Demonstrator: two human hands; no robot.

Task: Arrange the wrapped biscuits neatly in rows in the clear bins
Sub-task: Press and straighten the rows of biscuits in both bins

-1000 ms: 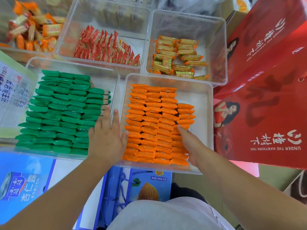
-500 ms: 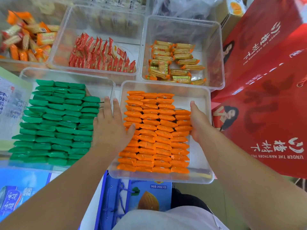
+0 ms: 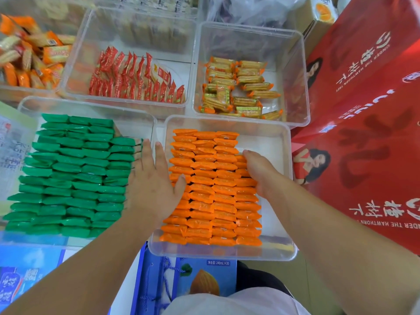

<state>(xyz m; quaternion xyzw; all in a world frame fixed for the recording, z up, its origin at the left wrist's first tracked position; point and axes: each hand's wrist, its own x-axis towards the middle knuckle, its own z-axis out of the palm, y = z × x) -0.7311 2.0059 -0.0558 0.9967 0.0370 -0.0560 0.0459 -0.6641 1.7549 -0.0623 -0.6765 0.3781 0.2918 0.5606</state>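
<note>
Head view: looks down on clear bins of wrapped biscuits, with both forearms reaching in from below.
Orange bin (image 3: 278,142): the nearest clear bin, in the middle of the frame; every place below is given from it.
Orange biscuits (image 3: 213,192): inside the orange bin, packed in four columns of tidy rows against its left side. The rightmost column starts lower than the other three, and bare floor shows along the bin's right wall.
Left hand (image 3: 152,189): lies flat with fingers straight and close together, over the bin's left wall. The fingertips point away and the thumb rests on the leftmost orange column.
Right hand (image 3: 260,172): pressed against the rightmost orange column near its top, fingers bent downward. The tips are hidden, so I cannot tell whether it grasps a pack.
Green biscuits (image 3: 72,176): in rows in the clear bin just left of the orange bin.
Red biscuits (image 3: 136,80): standing on edge in the bin behind and to the left.
Yellow biscuits (image 3: 238,89): loosely laid in the bin directly behind.
Mixed packs (image 3: 29,55): heaped far behind and to the left.
Red box (image 3: 368,137): just beside the bin's right wall.
Blue carton (image 3: 193,278): under the bin's near edge.
</note>
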